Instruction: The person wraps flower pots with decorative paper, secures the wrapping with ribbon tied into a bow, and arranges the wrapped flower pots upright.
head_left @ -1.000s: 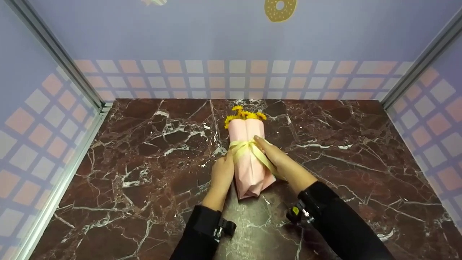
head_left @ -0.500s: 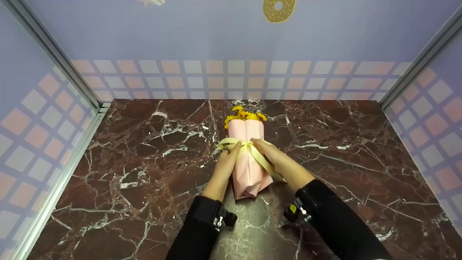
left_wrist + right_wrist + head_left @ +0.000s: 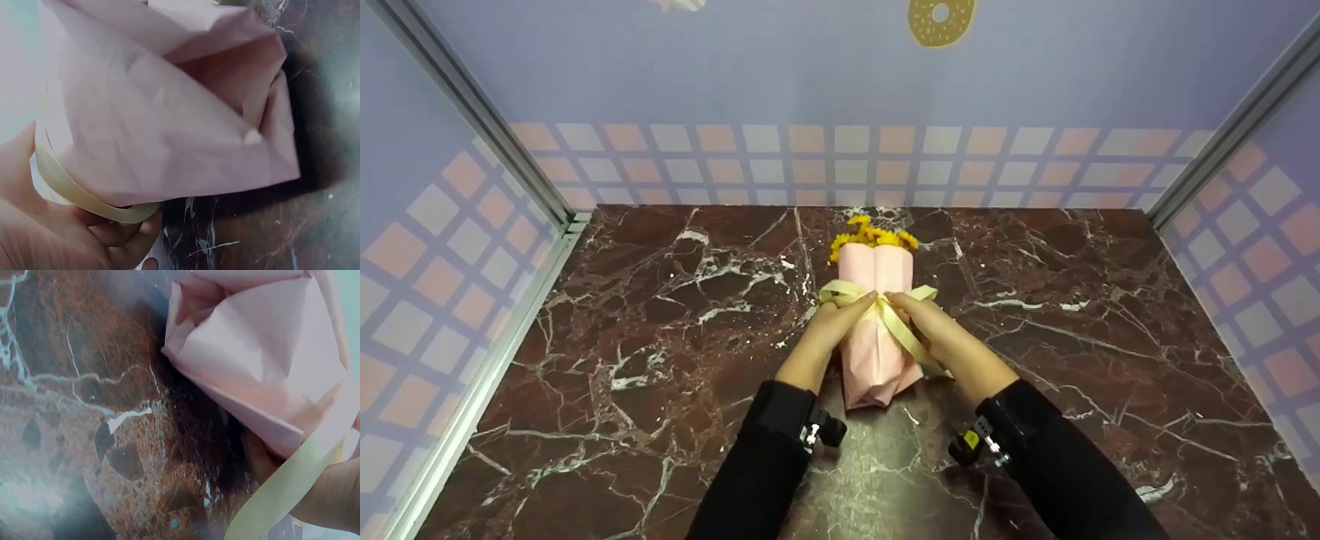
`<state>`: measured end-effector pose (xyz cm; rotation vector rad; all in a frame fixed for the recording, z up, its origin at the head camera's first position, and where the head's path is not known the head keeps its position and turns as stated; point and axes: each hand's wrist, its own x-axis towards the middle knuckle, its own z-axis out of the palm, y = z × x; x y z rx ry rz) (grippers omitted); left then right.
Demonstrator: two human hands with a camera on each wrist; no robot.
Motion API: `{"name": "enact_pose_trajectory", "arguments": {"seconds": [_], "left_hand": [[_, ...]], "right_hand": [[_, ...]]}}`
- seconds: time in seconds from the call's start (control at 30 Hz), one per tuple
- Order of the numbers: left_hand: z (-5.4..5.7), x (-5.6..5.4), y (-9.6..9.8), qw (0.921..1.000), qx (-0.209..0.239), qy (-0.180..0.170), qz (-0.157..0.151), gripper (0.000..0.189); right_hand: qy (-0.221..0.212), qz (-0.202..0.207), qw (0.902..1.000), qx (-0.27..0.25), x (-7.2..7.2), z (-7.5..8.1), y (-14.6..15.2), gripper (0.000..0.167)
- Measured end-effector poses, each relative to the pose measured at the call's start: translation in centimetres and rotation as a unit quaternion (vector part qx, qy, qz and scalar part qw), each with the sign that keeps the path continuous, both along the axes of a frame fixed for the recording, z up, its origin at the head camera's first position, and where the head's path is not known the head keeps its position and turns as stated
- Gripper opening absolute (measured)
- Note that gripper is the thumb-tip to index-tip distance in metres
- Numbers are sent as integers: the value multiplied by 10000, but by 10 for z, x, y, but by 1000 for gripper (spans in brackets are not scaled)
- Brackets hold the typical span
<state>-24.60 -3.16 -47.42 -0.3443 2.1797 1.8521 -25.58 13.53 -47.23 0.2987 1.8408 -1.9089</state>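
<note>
A bouquet of yellow flowers (image 3: pixel 877 234) in pink wrapping paper (image 3: pixel 877 367) lies on the table, flowers pointing away from me. Round its middle runs a pale yellow ribbon (image 3: pixel 900 330), tied in a bow with a loop out to each side and a tail hanging to the right. My left hand (image 3: pixel 834 326) pinches the ribbon at the left of the knot, fingers curled beside the paper (image 3: pixel 140 129). Opposite it, my right hand (image 3: pixel 934 326) pinches the bow's right side, thumb near the knot. In the right wrist view a ribbon tail (image 3: pixel 287 489) crosses by that hand, with a fingertip below the paper.
The tabletop (image 3: pixel 660 420) is dark red-brown marble with white veins. A lilac wall with pink and white squares (image 3: pixel 851 139) stands behind, with similar panels on both sides. Black wrist cameras (image 3: pixel 831 431) are strapped on both sleeves.
My left hand has moved from the bouquet's left side up to the knot. The bow's loops now stick out on both sides. My right hand has shifted only slightly.
</note>
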Motion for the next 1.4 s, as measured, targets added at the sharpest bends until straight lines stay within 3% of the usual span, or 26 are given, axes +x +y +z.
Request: {"name": "enact_pose_trajectory", "arguments": {"seconds": [0.2, 0.33, 0.47, 0.67, 0.83, 0.97, 1.1, 1.4], "left_hand": [[8, -5, 3, 9994, 123, 315, 95, 69], [16, -11, 4, 9970, 298, 716, -21, 62], [27, -17, 4, 9926, 236, 1181, -149, 53], [41, -21, 4, 9837, 307, 1745, -310, 43], [50, -19, 4, 9695, 487, 2331, -575, 55], [49, -17, 5, 9596, 369, 2663, -833, 67], [40, -16, 8, 9540, 313, 2785, -1061, 63], [20, -18, 16, 9535, 408, 2782, -1090, 61]], "right_hand": [[743, -408, 9963, 140, -3, 8, 1, 42], [1143, -450, 9922, 233, -9, 19, 4, 22], [1570, -329, 9861, 430, -16, 31, 9, 26], [2268, -242, 9729, 369, -19, 47, 17, 26], [2705, -78, 9627, -12, -16, 52, 24, 31], [2901, 28, 9569, -105, -16, 48, 31, 49], [2925, 84, 9560, -202, -16, 36, 38, 63], [3037, 324, 9522, -4, -16, 12, 49, 56]]}}
